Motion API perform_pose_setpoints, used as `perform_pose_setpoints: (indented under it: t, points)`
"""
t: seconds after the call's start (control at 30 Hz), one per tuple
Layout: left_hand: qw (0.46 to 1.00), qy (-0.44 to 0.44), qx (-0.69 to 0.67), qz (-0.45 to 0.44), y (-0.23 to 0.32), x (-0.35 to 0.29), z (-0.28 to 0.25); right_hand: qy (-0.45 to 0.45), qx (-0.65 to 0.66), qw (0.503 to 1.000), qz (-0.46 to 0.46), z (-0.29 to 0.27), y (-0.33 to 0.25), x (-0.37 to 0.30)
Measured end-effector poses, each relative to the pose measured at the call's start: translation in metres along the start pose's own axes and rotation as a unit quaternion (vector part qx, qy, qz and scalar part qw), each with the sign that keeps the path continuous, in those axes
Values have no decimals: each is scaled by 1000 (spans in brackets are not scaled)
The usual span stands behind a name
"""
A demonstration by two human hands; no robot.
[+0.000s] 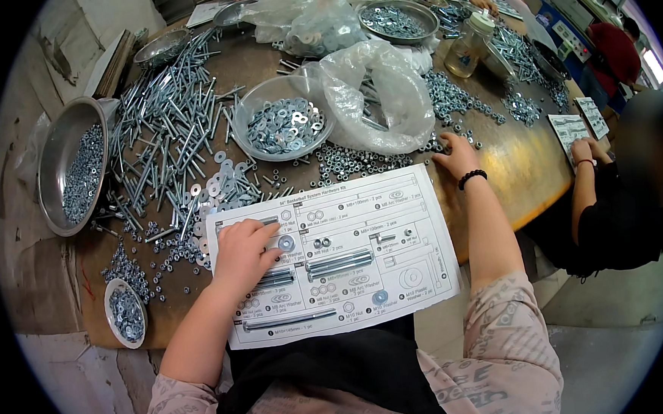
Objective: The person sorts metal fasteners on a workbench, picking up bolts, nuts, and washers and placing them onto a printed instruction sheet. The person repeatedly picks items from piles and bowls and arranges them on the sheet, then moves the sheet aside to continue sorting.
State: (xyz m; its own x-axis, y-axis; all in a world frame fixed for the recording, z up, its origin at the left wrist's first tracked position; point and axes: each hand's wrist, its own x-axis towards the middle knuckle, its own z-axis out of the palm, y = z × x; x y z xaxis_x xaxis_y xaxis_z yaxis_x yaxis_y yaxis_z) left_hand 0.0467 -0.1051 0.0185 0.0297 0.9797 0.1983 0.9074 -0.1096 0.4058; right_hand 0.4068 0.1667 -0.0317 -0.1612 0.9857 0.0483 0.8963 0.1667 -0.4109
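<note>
A printed parts sheet (418, 255) lies at the table's near edge, bearing several long bolts (340, 263), a long thin bolt (291, 320), nuts (322, 243) and flat washers (380, 297). My left hand (245, 256) rests on the sheet's left part, its thumb and forefinger apart beside a washer (286, 242). Beyond the sheet's upper right corner, my right hand (459, 156) reaches down to the table, thumb and forefinger apart close to scattered small nuts (359, 162). Nothing is visible in its grasp.
Loose bolts (170, 118) spread over the left side, beside a metal bowl (100, 115) of small parts. A clear tub (247, 136) of washers and a plastic bag (410, 119) stand ahead. Another person (622, 181) works at right, near a jar (467, 47).
</note>
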Motion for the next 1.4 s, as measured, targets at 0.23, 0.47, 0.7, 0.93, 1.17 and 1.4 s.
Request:
perform_pose_setpoints:
  t: [0.23, 0.47, 0.7, 0.93, 1.17, 1.4]
  points:
    - [994, 51, -28, -90, -25, -31, -24, -49, 100, 993, -33, 4, 28, 51]
    - [987, 94, -28, -130, -38, -59, -33, -76, -37, 995, -45, 12, 13, 91]
    - [983, 96, -23, -157, -45, -71, -33, -148, -76, 984, -65, 14, 20, 102]
    - [987, 79, -31, -140, -32, -65, -27, -79, -15, 995, -60, 12, -7, 70]
    - [991, 70, -24, -112, -19, -63, -25, -88, -113, 989, -28, 8, 5, 68]
    - [991, 82, -36, -103, -22, -68, -26, 110, -54, 992, -31, 10, 40, 54]
